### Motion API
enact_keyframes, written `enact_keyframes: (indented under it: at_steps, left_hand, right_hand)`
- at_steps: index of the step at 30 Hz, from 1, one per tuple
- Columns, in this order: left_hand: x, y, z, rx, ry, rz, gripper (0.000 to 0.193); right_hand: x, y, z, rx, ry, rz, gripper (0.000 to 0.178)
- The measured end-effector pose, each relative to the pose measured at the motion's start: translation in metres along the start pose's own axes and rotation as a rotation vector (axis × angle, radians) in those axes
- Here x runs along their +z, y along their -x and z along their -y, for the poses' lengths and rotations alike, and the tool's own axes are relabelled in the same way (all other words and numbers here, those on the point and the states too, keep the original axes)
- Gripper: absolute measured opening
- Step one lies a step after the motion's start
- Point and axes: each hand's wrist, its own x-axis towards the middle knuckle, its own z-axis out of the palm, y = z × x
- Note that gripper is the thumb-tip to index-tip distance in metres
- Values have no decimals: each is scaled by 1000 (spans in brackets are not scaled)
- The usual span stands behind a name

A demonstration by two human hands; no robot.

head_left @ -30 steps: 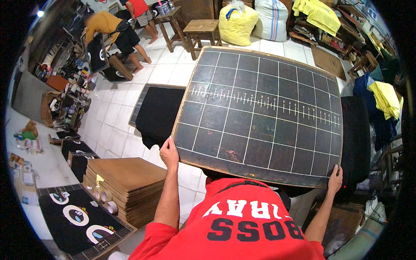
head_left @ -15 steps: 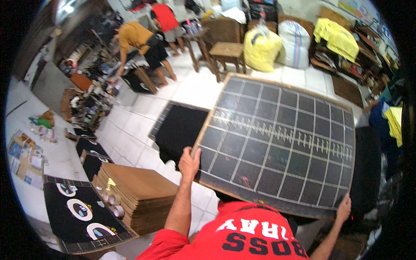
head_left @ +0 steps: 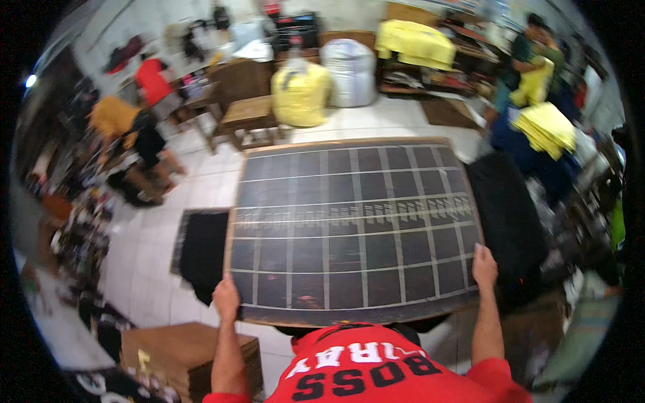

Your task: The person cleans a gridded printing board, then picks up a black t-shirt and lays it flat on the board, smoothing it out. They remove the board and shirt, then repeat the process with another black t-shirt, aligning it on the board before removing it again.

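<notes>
A large dark board [head_left: 342, 255] with a pale taped grid and a thin brown edge lies across my two hands in front of my red shirt. My left hand [head_left: 226, 297] is closed on its left edge, near the front corner. On the opposite edge, my right hand [head_left: 484, 267] grips it a little farther up. A row of pale marks runs across the board's middle. Black cloth [head_left: 205, 252] shows beyond the board's left edge, partly hidden under it. To the right, beside the board, sits a pile of black cloth [head_left: 514, 221].
A stack of brown boards [head_left: 191, 349] stands at the lower left. Beyond are a wooden chair [head_left: 250, 113], a yellow sack [head_left: 300, 94] and a white sack [head_left: 348, 70]. Two people [head_left: 138, 127] bend over at the left; others [head_left: 537, 57] stand by yellow cloth at far right.
My view has swung to the right. The board has turned from a slant to nearly level across my front, still gripped in both hands. People at the far right have come into view.
</notes>
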Motion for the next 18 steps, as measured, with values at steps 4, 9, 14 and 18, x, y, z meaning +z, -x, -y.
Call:
enact_keyframes:
  at_steps: [4,9,14,18]
  left_hand:
    - [-8,3,-11,-108,75,29,74]
    - [-11,0,-8,-83,74,51,77]
    - [-11,1,-6,-89,51,109,76]
    - [-10,5,-5,-80,80,53,67]
  right_hand:
    - [-2,3,10,41,90,-16,55]
    - [5,5,3,-60,31,-154,58]
    - [31,48,25,-418,434,-473,67]
    - [72,164,91,-677,362,-158,85]
